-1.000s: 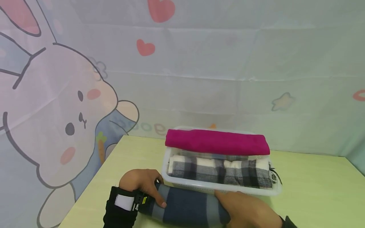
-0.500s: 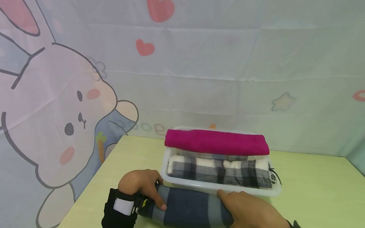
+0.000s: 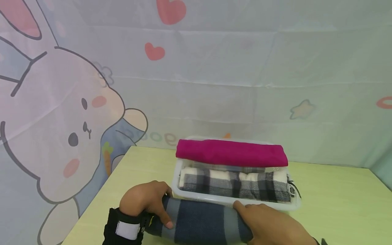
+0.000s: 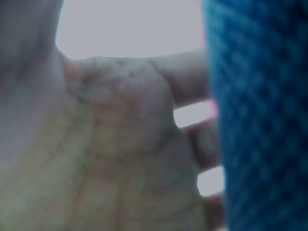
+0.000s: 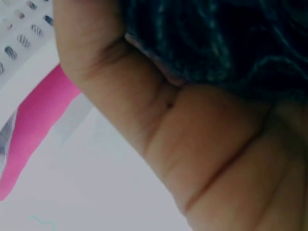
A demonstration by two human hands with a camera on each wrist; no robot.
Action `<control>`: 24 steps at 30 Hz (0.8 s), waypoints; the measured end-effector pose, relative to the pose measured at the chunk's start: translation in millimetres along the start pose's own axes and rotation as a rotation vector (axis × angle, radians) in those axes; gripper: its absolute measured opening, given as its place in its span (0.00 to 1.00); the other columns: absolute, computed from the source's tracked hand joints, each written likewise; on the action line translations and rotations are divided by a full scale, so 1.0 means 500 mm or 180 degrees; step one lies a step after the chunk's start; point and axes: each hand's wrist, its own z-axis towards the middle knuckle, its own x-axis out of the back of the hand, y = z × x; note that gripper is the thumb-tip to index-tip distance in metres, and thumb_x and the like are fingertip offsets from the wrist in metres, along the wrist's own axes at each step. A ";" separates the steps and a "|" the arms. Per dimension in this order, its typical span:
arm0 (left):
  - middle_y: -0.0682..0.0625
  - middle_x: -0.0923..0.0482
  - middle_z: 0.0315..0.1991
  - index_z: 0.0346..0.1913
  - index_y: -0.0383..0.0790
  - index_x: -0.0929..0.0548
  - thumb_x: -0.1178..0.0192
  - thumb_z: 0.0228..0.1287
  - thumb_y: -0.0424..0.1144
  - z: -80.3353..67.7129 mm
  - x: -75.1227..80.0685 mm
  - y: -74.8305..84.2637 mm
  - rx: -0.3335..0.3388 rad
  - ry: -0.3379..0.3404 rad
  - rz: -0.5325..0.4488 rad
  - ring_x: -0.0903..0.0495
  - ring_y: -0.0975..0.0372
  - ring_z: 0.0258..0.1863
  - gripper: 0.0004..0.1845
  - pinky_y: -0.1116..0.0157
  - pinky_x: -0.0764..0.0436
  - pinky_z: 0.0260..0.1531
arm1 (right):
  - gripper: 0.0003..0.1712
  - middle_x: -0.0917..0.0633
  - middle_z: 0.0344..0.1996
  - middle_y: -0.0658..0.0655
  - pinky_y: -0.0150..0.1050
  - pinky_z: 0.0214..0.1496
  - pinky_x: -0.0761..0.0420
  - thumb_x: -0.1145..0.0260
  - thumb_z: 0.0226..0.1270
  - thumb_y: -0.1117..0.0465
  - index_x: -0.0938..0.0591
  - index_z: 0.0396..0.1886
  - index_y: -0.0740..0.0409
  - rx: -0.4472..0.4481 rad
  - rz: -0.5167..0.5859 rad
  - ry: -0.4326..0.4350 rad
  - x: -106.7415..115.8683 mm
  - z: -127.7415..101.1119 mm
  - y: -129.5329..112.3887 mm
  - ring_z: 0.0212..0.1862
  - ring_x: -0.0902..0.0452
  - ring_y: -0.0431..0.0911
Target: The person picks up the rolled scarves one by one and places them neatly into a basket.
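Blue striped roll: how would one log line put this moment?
left hand: grips blue striped roll | right hand: grips same roll | roll: on table, before basket

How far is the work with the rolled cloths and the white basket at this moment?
Already in the white basket: a pink roll at the back and a grey plaid roll in front. In hand: the left hand and right hand grip a blue striped roll on the table, just before the basket. Left: placing that roll.
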 end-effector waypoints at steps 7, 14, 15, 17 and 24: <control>0.49 0.21 0.54 0.58 0.44 0.20 0.15 0.35 0.45 -0.017 0.002 0.012 -0.0108 0.0144 0.0057 0.24 0.56 0.53 0.40 0.52 0.22 0.53 | 0.50 0.17 0.42 0.41 0.52 0.52 0.19 0.18 0.37 0.36 0.27 0.61 0.45 -0.0237 0.0063 0.0041 0.008 -0.005 0.005 0.46 0.22 0.42; 0.54 0.21 0.49 0.57 0.46 0.20 0.15 0.35 0.44 -0.029 0.005 0.020 -0.0210 0.0203 -0.0001 0.25 0.60 0.49 0.39 0.55 0.22 0.53 | 0.43 0.17 0.43 0.40 0.47 0.47 0.18 0.20 0.46 0.55 0.29 0.63 0.46 0.0000 -0.0082 0.0220 0.017 -0.012 0.029 0.41 0.21 0.39; 0.55 0.21 0.48 0.57 0.46 0.20 0.15 0.36 0.43 -0.030 0.005 0.021 -0.0220 0.0196 -0.0028 0.25 0.60 0.49 0.39 0.56 0.23 0.53 | 0.43 0.17 0.42 0.40 0.47 0.47 0.18 0.21 0.46 0.56 0.29 0.64 0.47 0.0013 -0.0073 0.0219 0.019 -0.013 0.033 0.40 0.21 0.39; 0.55 0.21 0.48 0.56 0.46 0.21 0.16 0.36 0.42 -0.031 0.004 0.024 -0.0272 0.0195 -0.0058 0.25 0.60 0.49 0.38 0.56 0.23 0.53 | 0.43 0.18 0.42 0.40 0.47 0.47 0.19 0.22 0.47 0.57 0.29 0.65 0.46 0.0057 -0.0016 0.0215 0.023 -0.014 0.042 0.40 0.22 0.39; 0.54 0.22 0.47 0.58 0.47 0.23 0.16 0.35 0.39 -0.034 -0.002 0.029 -0.0437 0.0325 0.0076 0.26 0.56 0.51 0.41 0.55 0.23 0.51 | 0.43 0.20 0.35 0.39 0.36 0.37 0.24 0.23 0.46 0.58 0.32 0.63 0.46 0.0572 -0.0087 0.0504 0.036 -0.027 0.075 0.35 0.26 0.34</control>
